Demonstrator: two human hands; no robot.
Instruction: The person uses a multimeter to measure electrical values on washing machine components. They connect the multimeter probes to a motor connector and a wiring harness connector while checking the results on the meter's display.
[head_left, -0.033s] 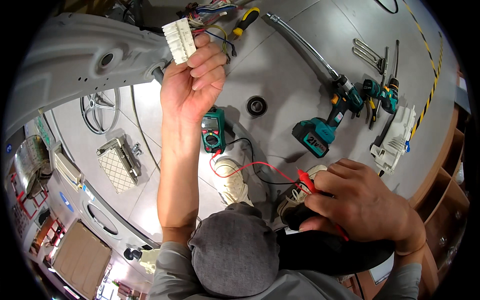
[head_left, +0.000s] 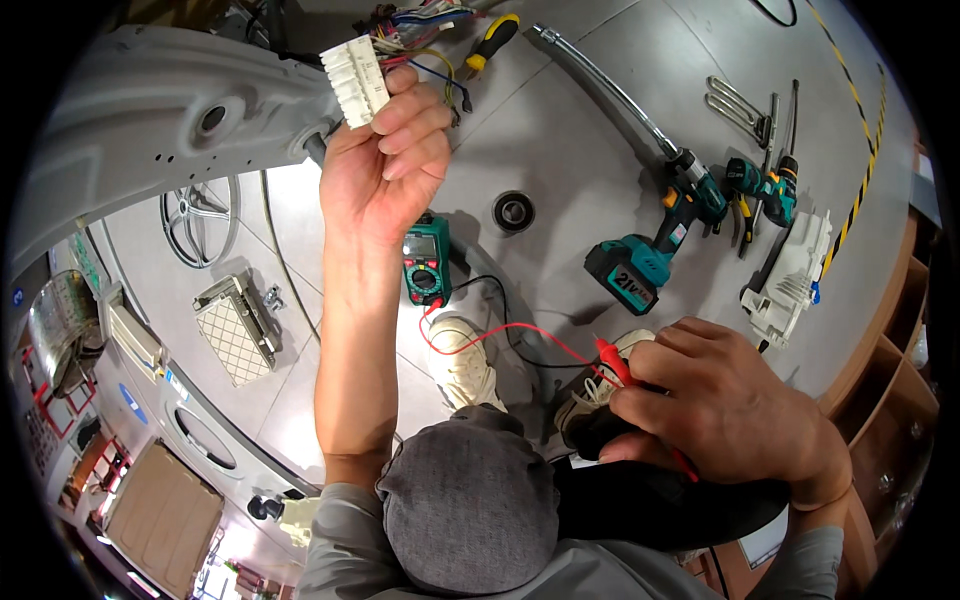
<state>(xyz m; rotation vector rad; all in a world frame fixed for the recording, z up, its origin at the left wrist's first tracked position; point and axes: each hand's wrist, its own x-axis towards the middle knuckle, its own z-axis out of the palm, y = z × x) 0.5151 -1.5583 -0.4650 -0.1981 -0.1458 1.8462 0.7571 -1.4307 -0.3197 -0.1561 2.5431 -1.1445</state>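
My left hand (head_left: 390, 165) is raised at the upper left, fingers closed on a white multi-slot wire connector (head_left: 355, 82). Coloured wires (head_left: 425, 50) run from behind the connector toward a bundle at the top. At the lower right, my right hand (head_left: 705, 400) is closed around a red multimeter probe (head_left: 612, 360); part of the probe is hidden by the fingers. A red lead (head_left: 520, 326) loops from the probe to a green multimeter (head_left: 426, 262) on the floor beside my left forearm. A black lead (head_left: 503, 300) also leaves the meter, and its far end is hidden near my right hand.
A grey metal panel (head_left: 190, 110) borders the upper left. Yellow-black pliers (head_left: 490, 45), a round black ring (head_left: 513, 212), a cordless tool with a long shaft (head_left: 655, 245), a drill (head_left: 770, 190) and a white plastic part (head_left: 790, 290) lie on the floor. A wooden shelf (head_left: 890, 400) stands right.
The connector in my left hand has shifted very slightly left. Everything else looks the same.
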